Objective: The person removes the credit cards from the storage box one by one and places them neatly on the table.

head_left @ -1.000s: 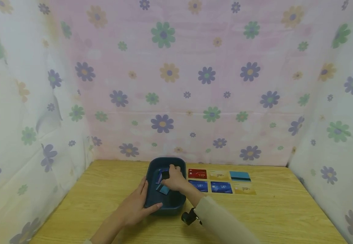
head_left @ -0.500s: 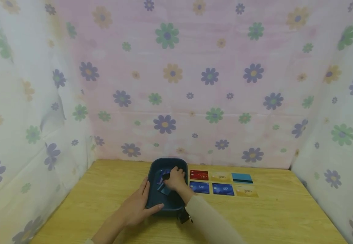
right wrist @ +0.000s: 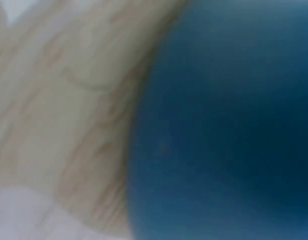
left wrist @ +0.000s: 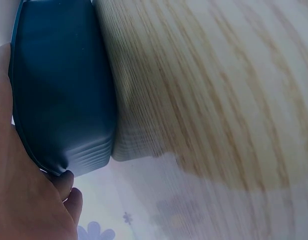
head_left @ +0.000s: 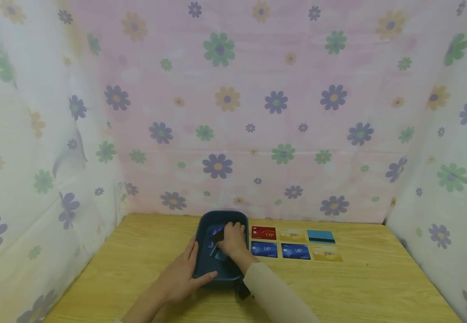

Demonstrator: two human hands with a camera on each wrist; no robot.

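A dark blue plastic bin (head_left: 204,262) stands on the table, with several blue-toned cards (head_left: 217,255) lying inside. My left hand (head_left: 177,273) rests against its left side with the fingers along the outer wall. The left thumb lies spread over the near rim. In the left wrist view, fingertips (left wrist: 66,185) show right at the bin's rim. Reaching into the bin, my right hand (head_left: 233,240) pinches a dark card (head_left: 218,236), partly hidden by the fingers. The right wrist view shows only the bin's blurred outer wall (right wrist: 218,125) and the tabletop, without the hand.
To the right of the bin, cards lie in two rows: a red one (head_left: 263,233), gold ones (head_left: 292,234), a light blue one (head_left: 321,236) and blue ones (head_left: 296,251). Flowered cloth (head_left: 241,112) surrounds the wooden table (head_left: 358,287). A black wrist camera (head_left: 241,289) hangs under the right sleeve.
My right hand has stayed inside the bin, shifting slightly with the dark card over the other cards. The left hand keeps its place at the bin. The head view has moved slightly.
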